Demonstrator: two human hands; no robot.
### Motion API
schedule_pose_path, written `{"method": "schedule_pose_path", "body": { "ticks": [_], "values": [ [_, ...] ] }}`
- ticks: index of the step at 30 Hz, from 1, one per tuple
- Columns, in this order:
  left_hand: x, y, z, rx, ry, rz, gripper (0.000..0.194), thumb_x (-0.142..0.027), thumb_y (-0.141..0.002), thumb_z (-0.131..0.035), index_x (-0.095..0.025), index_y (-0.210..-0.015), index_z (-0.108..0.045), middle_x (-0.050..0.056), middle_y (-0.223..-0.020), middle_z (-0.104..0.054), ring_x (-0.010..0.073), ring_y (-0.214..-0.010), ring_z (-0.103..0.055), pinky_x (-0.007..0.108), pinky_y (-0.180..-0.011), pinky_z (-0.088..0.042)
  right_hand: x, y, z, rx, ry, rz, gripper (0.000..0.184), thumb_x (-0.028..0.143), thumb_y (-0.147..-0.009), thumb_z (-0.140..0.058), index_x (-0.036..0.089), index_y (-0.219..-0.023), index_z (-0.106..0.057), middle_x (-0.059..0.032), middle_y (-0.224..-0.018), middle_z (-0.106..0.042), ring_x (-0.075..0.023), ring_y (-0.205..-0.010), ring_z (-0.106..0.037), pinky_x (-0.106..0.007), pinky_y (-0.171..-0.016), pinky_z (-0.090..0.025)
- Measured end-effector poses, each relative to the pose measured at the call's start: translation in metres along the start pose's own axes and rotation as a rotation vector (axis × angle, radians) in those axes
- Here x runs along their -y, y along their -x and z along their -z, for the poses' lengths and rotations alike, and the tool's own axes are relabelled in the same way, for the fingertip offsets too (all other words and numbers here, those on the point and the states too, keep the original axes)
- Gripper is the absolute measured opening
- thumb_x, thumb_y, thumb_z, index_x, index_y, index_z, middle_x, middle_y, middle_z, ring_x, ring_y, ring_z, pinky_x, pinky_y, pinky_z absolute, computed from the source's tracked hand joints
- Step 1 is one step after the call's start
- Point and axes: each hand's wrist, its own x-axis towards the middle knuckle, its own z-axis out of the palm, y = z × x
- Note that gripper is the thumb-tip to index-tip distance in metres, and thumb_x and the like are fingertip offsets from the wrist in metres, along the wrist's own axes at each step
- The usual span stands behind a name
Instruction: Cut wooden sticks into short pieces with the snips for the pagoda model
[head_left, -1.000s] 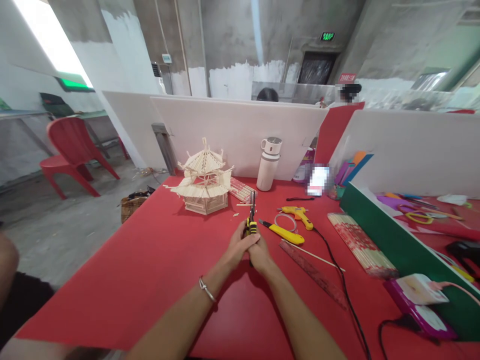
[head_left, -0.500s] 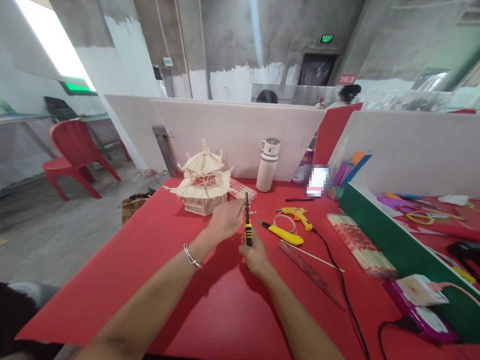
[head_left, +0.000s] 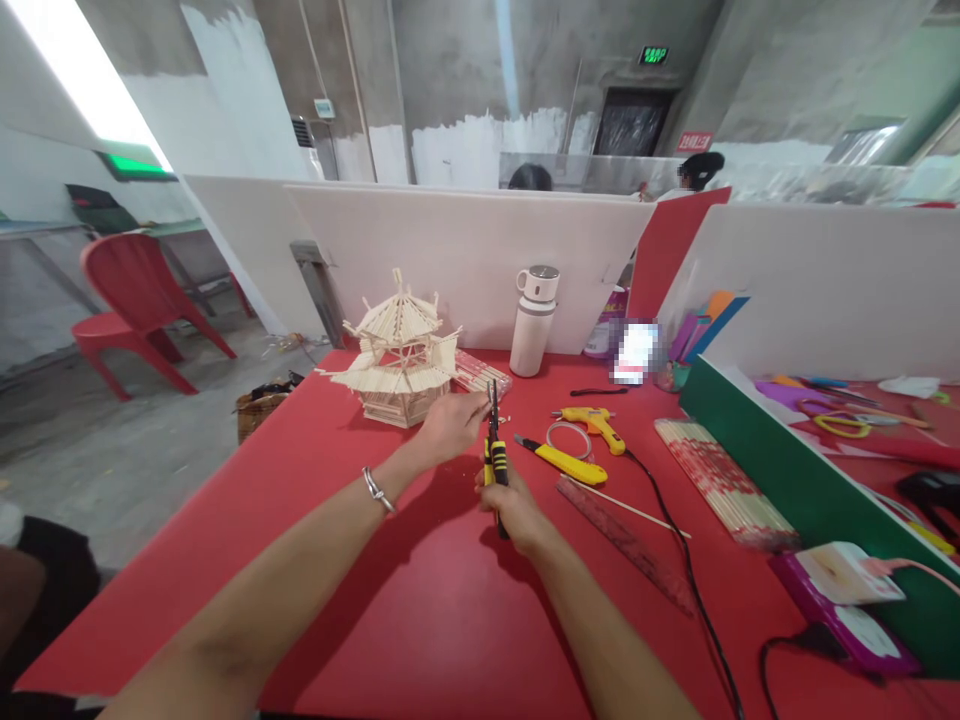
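My right hand point(head_left: 514, 505) is wrapped round the yellow-and-black handles of a pair of pliers point(head_left: 495, 450), whose dark jaws point up and away from me. Close to the jaws, my left hand point(head_left: 452, 428) has its fingers pinched together; whatever they hold is too small to make out. Just behind the left hand stands a pagoda model point(head_left: 401, 355) built of pale thin sticks, with two tiers of roof. Small light scraps lie on the red table near the plier tips.
Right of my hands lie a yellow utility knife point(head_left: 570, 465), a glue gun point(head_left: 596, 428), a red ruler point(head_left: 626, 545) and a thin stick. Farther out are a stick bundle point(head_left: 724, 480), a green divider point(head_left: 795, 520) and a power strip point(head_left: 847, 625). A white bottle point(head_left: 535, 320) stands behind.
The plier handles have spread and now show apart, where before they looked closed together. Both hands stay close to the same spot. The view has shifted slightly.
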Motion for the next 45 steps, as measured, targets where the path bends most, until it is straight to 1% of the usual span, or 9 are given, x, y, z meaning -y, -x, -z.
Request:
{"method": "schedule_pose_path", "body": {
  "ticks": [4, 11, 17, 22, 28, 32, 36, 41, 45],
  "values": [
    [0.002, -0.004, 0.001, 0.025, 0.071, 0.003, 0.029, -0.026, -0.092, -0.044, -0.02, -0.064, -0.043, -0.002, -0.055, -0.042, 0.013, -0.053, -0.037, 0.028, -0.058, -0.027, -0.005, -0.002, -0.001, 0.008, -0.064, -0.014, 0.032, 0.019, -0.05, -0.055, 0.022, -0.082, -0.053, 0.0033, -0.073, -0.052, -0.0149, -0.069, -0.045, -0.026, -0.059, -0.034],
    [0.008, -0.002, -0.01, 0.019, 0.325, 0.032, 0.028, -0.032, -0.091, -0.044, -0.019, -0.068, -0.055, -0.001, -0.062, -0.055, 0.0134, -0.061, -0.047, 0.027, -0.062, -0.038, 0.003, -0.004, -0.003, 0.087, -0.511, -0.204, 0.048, 0.013, -0.043, -0.055, 0.019, -0.09, -0.057, 0.0046, -0.067, -0.055, -0.0122, -0.059, -0.051, -0.024, -0.055, -0.037],
    [0.027, 0.011, -0.029, -0.171, 0.484, 0.234, 0.03, -0.041, -0.088, -0.051, -0.017, -0.075, -0.064, -0.002, -0.061, -0.053, 0.0121, -0.06, -0.045, 0.024, -0.058, -0.036, 0.003, -0.007, 0.008, 0.263, -0.591, -0.386, 0.048, 0.013, -0.05, -0.055, 0.016, -0.097, -0.061, -0.0006, -0.073, -0.065, -0.0167, -0.065, -0.062, -0.03, -0.064, -0.048],
    [0.044, 0.032, -0.044, -0.277, 0.801, 0.454, 0.042, -0.055, -0.078, -0.063, -0.014, -0.084, -0.07, -0.006, -0.051, -0.043, 0.0078, -0.046, -0.034, 0.023, -0.047, -0.025, 0.003, -0.004, 0.005, 0.371, -0.652, -0.333, 0.046, 0.013, -0.051, -0.055, 0.016, -0.097, -0.062, -0.0049, -0.08, -0.069, -0.0216, -0.077, -0.067, -0.037, -0.076, -0.051],
    [0.056, 0.053, -0.051, -0.335, 1.095, 0.587, 0.049, -0.053, -0.068, -0.074, -0.013, -0.096, -0.068, -0.007, -0.053, -0.048, 0.0064, -0.042, -0.04, 0.021, -0.045, -0.032, 0.008, 0.003, 0.009, 0.416, -0.58, -0.218, 0.041, 0.021, -0.056, -0.059, 0.02, -0.096, -0.063, -0.0058, -0.086, -0.069, -0.0236, -0.084, -0.066, -0.039, -0.084, -0.049],
    [0.056, 0.056, -0.046, -0.324, 1.133, 0.549, 0.047, -0.053, -0.07, -0.073, -0.014, -0.095, -0.064, 0.001, -0.069, -0.066, 0.0073, -0.042, -0.052, 0.02, -0.042, -0.031, 0.011, 0.009, 0.013, 0.256, -0.277, -0.079, 0.037, 0.025, -0.058, -0.064, 0.021, -0.094, -0.064, -0.0054, -0.096, -0.067, -0.0225, -0.09, -0.062, -0.036, -0.085, -0.047],
    [0.053, 0.058, -0.044, -0.331, 1.145, 0.582, 0.041, -0.053, -0.075, -0.069, -0.017, -0.088, -0.056, 0.003, -0.074, -0.071, 0.0084, -0.039, -0.055, 0.019, -0.04, -0.031, 0.023, 0.013, 0.011, 0.082, 0.301, 0.088, 0.04, 0.028, -0.064, -0.062, 0.02, -0.103, -0.061, -0.0056, -0.098, -0.066, -0.0253, -0.092, -0.061, -0.036, -0.08, -0.047],
    [0.048, 0.06, -0.044, -0.523, 1.018, 0.626, 0.033, -0.05, -0.08, -0.066, -0.018, -0.082, -0.055, -0.003, -0.061, -0.061, 0.007, -0.04, -0.05, 0.019, -0.04, -0.034, 0.021, 0.01, 0.002, -0.277, 1.106, 0.212, 0.066, 0.032, -0.072, -0.064, 0.016, -0.135, -0.052, -0.0174, -0.121, -0.063, -0.0354, -0.117, -0.055, -0.046, -0.095, -0.039],
    [0.039, 0.063, -0.045, -0.541, 0.852, 0.528, 0.029, -0.048, -0.085, -0.062, -0.018, -0.085, -0.06, -0.005, -0.058, -0.056, 0.0078, -0.044, -0.047, 0.02, -0.045, -0.039, 0.01, 0.008, 0.003, -0.211, 1.359, 0.116, 0.073, 0.047, -0.072, -0.07, 0.017, -0.136, -0.054, -0.019, -0.118, -0.063, -0.0371, -0.115, -0.056, -0.049, -0.096, -0.035]
  ]
}}
